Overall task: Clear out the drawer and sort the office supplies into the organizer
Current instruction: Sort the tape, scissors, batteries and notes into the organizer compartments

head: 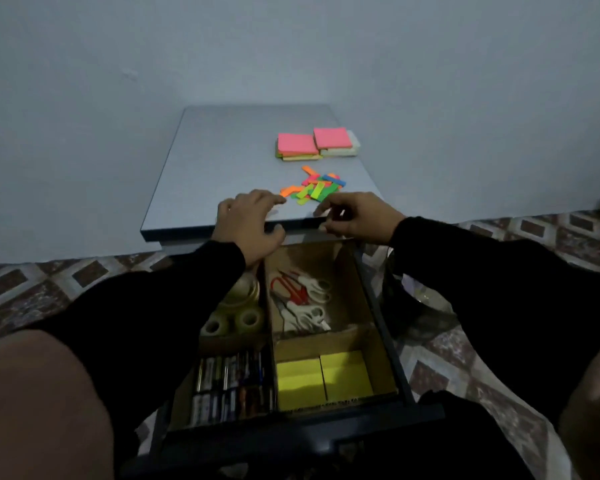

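The colored sticky tabs (314,188) lie scattered on the tabletop (229,161), at one o'clock from the left hand (248,220) (fingers spread, released) and nearer it; the right hand (352,216) is loosely curled, contents unclear. The cardboard organizer (361,271) sits below.

text: none is showing legibly | batteries (229,386) in the drawer (378,317): label print is appearing as blurred pale bands, unreadable | sticky note pads (317,143) on the surface (222,161): top sheets are showing blank | yellow pads (323,379): faces are showing blank
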